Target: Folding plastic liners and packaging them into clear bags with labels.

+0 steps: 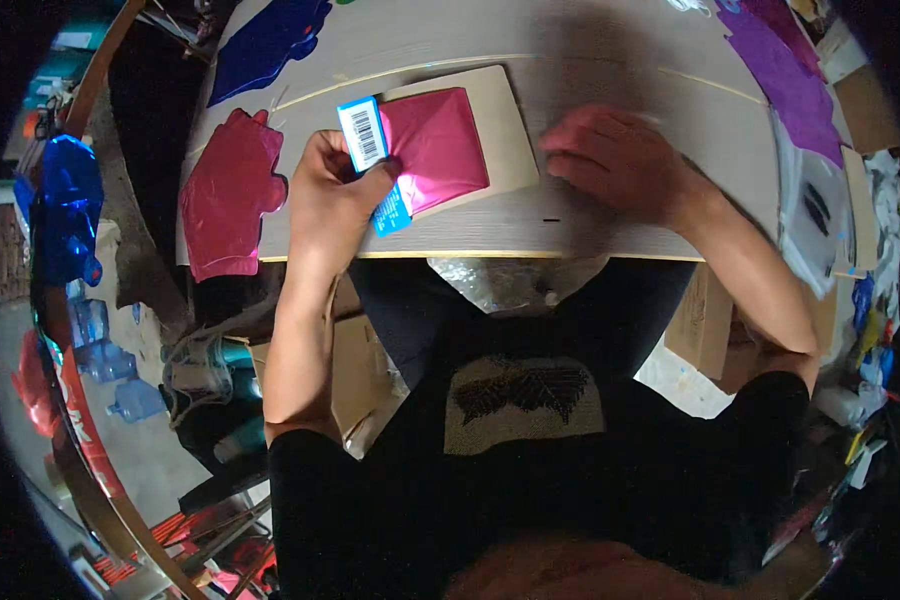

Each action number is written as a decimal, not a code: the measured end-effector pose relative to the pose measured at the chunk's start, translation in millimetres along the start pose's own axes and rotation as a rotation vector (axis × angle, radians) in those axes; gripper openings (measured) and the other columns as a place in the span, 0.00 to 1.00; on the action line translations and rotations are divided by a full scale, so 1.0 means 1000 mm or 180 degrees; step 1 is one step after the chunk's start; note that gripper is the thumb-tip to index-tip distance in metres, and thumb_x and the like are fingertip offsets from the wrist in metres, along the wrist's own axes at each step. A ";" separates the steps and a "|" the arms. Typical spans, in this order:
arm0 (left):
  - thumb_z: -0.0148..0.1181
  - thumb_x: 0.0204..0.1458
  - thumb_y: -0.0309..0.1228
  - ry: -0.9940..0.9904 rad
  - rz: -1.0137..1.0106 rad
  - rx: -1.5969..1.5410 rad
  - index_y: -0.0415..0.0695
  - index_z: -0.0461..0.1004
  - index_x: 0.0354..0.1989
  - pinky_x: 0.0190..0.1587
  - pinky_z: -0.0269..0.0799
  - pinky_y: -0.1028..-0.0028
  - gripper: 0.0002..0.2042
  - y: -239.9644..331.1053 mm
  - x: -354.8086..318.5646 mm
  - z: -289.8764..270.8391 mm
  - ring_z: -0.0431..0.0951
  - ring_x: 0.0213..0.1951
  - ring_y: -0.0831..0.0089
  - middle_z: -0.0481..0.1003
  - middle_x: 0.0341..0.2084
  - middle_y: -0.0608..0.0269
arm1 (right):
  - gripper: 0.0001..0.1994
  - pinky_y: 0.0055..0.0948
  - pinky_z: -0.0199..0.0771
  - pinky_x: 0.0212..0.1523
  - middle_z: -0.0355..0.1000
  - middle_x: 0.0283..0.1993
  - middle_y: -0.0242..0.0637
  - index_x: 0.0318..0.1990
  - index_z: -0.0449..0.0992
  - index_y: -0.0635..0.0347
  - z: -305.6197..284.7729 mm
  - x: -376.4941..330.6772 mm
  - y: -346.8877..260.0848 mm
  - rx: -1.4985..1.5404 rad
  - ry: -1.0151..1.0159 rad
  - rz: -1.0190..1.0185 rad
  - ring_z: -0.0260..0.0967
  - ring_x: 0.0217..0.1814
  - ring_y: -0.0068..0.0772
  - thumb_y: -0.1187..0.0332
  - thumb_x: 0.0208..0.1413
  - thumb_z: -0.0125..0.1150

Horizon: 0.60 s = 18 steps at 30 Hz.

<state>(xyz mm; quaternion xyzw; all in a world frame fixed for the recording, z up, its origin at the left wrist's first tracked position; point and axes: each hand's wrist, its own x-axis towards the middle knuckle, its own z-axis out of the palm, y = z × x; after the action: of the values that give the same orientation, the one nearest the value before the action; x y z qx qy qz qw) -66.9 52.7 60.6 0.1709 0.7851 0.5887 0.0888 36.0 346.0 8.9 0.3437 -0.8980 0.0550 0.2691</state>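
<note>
L hand [332, 195]'s grip pinches a blue card [367, 138], upper ctr-left of frame, long axis near-vertical, top tipped left. Pink packet [438, 142] just R, over tan board [508, 125] on the counter [620, 238]. L's nearer; R hand [610, 158], upper ctr-right, blurred, can't tell its grip.

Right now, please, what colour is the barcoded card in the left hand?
The barcoded card is blue and white, per the head view.

Sheet [436, 143]: magenta. Label strip [363, 133]: bright blue, white panel, black bars. Card [510, 130]: uniform tan. Bench [610, 70]: pale grey, faint grain. Left-of-frame foil [225, 205]: deep pink. Upper-left foil [268, 48]: dark blue. Upper-right foil [785, 80]: purple. Shirt [530, 490]: black; tan panel [530, 438], dark leaf pattern.
</note>
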 end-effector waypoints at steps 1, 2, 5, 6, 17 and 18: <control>0.65 0.47 0.18 0.0014 -0.0041 0.0023 0.40 0.66 0.37 0.37 0.70 0.81 0.13 0.003 -0.002 0.002 0.73 0.32 0.83 0.75 0.30 0.66 | 0.11 0.39 0.73 0.54 0.72 0.48 0.33 0.39 0.74 0.54 0.001 0.000 0.000 -0.0064 0.0124 0.0010 0.69 0.54 0.39 0.69 0.46 0.58; 0.65 0.47 0.18 0.0002 -0.0043 0.0031 0.40 0.66 0.37 0.37 0.70 0.81 0.13 0.006 -0.004 0.004 0.73 0.32 0.83 0.75 0.30 0.66 | 0.11 0.39 0.73 0.54 0.72 0.48 0.33 0.39 0.74 0.54 0.001 0.000 0.000 -0.0062 0.0129 0.0024 0.69 0.54 0.39 0.69 0.46 0.58; 0.65 0.47 0.18 -0.0116 0.0057 0.0139 0.40 0.66 0.36 0.37 0.70 0.81 0.13 0.014 -0.007 0.006 0.73 0.32 0.83 0.75 0.29 0.66 | 0.11 0.39 0.73 0.55 0.72 0.50 0.34 0.41 0.73 0.54 0.001 0.001 0.003 0.0031 -0.0019 0.0068 0.69 0.54 0.39 0.69 0.47 0.58; 0.65 0.47 0.18 -0.0187 0.0020 0.0190 0.40 0.66 0.36 0.37 0.70 0.81 0.13 0.017 -0.007 0.007 0.73 0.32 0.83 0.75 0.29 0.66 | 0.12 0.39 0.73 0.55 0.71 0.51 0.34 0.43 0.72 0.54 0.002 0.001 0.005 0.0117 -0.0008 0.0005 0.70 0.54 0.39 0.69 0.48 0.58; 0.67 0.44 0.21 -0.0806 -0.0611 -0.0074 0.38 0.70 0.41 0.37 0.72 0.78 0.16 0.010 0.014 -0.008 0.75 0.32 0.79 0.76 0.32 0.63 | 0.21 0.39 0.71 0.58 0.70 0.57 0.38 0.53 0.72 0.59 0.002 -0.001 -0.007 0.0084 0.0090 0.1275 0.69 0.59 0.41 0.64 0.51 0.64; 0.69 0.42 0.22 -0.0920 -0.0726 -0.0004 0.37 0.70 0.42 0.35 0.74 0.77 0.18 0.007 0.021 -0.013 0.77 0.32 0.77 0.76 0.32 0.62 | 0.22 0.40 0.70 0.59 0.69 0.59 0.40 0.53 0.72 0.61 0.004 -0.004 -0.005 0.0056 0.0038 0.1381 0.67 0.61 0.43 0.63 0.52 0.64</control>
<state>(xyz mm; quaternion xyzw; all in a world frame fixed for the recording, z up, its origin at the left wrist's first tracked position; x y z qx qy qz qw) -90.1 50.3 72.3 0.1635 0.7781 0.5446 0.2670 40.1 343.5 2.7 0.1445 -0.9488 0.1215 0.2534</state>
